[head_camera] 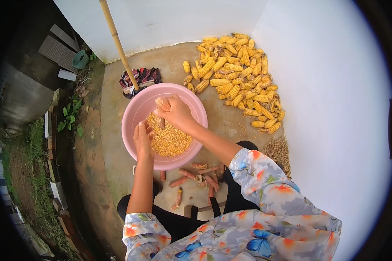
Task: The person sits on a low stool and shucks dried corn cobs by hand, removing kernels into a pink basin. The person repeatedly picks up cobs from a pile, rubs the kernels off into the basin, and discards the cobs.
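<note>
A pink plastic basin [127,130] stands on the floor before me, with loose yellow maize kernels [173,142] in its bottom. Over the basin, my right hand [179,112] grips a pale reddish corn cob [163,103] that looks largely bare of kernels. Below that hand shows a darker cob end [161,123]; whether it is a second cob, I cannot tell. My left hand [143,140] reaches inside the basin's left rim, fingers curved and apart from the thumb, beside the kernels. Nothing shows in it, though its palm is partly hidden.
A heap of yellow corn ears [241,78] lies at the back right by the white wall [323,98]. Bare cobs [189,174] litter the floor between my legs. Peanuts [277,153] are piled at right. Behind the basin, a bamboo pole [119,45] rises by patterned cloth [147,75].
</note>
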`<control>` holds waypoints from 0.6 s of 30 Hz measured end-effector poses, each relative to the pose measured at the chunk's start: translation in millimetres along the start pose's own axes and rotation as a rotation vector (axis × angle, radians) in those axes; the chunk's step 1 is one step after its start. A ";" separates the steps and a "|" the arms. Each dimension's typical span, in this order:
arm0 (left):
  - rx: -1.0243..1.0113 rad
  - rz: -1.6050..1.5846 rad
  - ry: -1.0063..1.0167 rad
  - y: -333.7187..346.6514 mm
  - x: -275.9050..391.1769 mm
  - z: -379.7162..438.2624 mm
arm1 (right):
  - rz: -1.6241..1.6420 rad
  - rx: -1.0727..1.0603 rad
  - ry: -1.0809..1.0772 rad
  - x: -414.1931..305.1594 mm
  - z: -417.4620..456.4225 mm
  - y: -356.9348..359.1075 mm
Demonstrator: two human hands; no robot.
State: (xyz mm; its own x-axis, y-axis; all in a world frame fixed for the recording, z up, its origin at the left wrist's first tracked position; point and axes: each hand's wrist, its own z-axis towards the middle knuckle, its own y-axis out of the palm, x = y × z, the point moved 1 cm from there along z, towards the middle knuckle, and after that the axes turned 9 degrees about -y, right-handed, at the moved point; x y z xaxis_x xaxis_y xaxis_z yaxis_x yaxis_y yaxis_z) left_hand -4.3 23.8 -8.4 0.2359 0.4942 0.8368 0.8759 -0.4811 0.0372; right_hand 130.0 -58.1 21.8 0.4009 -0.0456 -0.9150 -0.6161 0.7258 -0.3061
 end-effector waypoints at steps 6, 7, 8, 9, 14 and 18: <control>-0.076 -0.062 -0.049 -3.1 -5.4 7.9 | 0.044 -0.027 0.140 9.4 -12.3 -4.0; -0.083 -0.070 -0.048 -2.9 -5.3 8.4 | 0.033 -0.198 0.152 8.2 -13.3 -8.1; -0.090 -0.077 -0.047 -2.4 -5.2 9.2 | 0.023 -0.370 0.162 8.2 -14.8 -13.3; -0.101 -0.084 -0.049 -0.7 -5.4 8.2 | 0.011 -0.539 0.176 6.3 -18.9 -21.9; -0.154 -0.056 -0.114 4.2 -12.9 9.4 | 0.099 -0.342 0.036 11.2 -35.1 -107.9; -0.241 -0.024 -0.142 4.8 -17.3 6.5 | 0.160 0.107 0.442 78.3 -66.8 -226.4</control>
State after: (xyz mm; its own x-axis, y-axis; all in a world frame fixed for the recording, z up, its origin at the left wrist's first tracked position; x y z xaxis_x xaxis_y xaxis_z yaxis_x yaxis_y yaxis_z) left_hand -1.4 17.7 -26.2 0.2873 0.5959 0.7499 0.7608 -0.6177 0.1994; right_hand 255.6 -271.9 1.9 -0.0334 -0.1983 -0.9796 -0.5644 0.8126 -0.1453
